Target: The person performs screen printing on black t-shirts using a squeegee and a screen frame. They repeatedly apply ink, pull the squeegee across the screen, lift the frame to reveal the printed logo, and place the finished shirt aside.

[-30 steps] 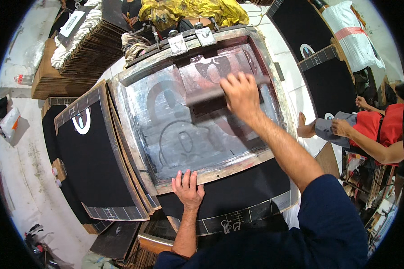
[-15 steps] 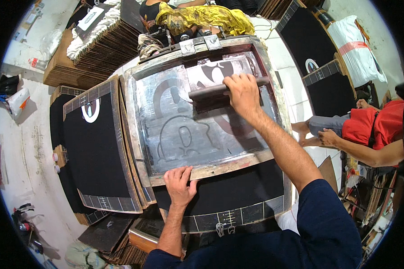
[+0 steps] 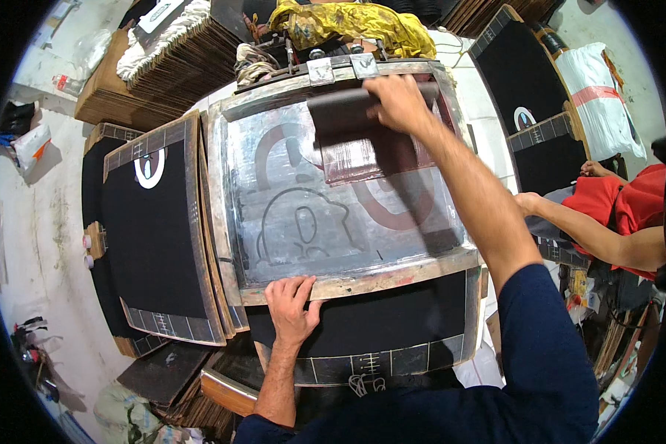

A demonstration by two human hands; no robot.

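Observation:
In front of me lies a wooden-framed printing screen [image 3: 381, 283] with a grey mesh that carries cartoon-like outlines. My right hand [image 3: 398, 103] grips the top of a wide dark squeegee [image 3: 340, 112] at the screen's far side, slightly blurred. Dark reddish ink [image 3: 377, 157] covers a rectangular patch of mesh just nearer than the squeegee. At the screen's near rail, left of its middle, my left hand [image 3: 292, 307] holds the wood with its fingers over the top. Black fabric on a board [image 3: 392, 322] shows beneath the near edge.
Metal clamps [image 3: 320, 72] hold the screen's far rail. To the left stand boards with black fabric [image 3: 155, 237], one printed in white. Stacked boards [image 3: 152, 81] rise at far left. A person in red [image 3: 629, 211] is at the right, near other fabric-covered boards [image 3: 525, 66].
My right hand has pushed the squeegee away from me to the far end of the screen, uncovering the inked patch. My left hand stays on the near rail.

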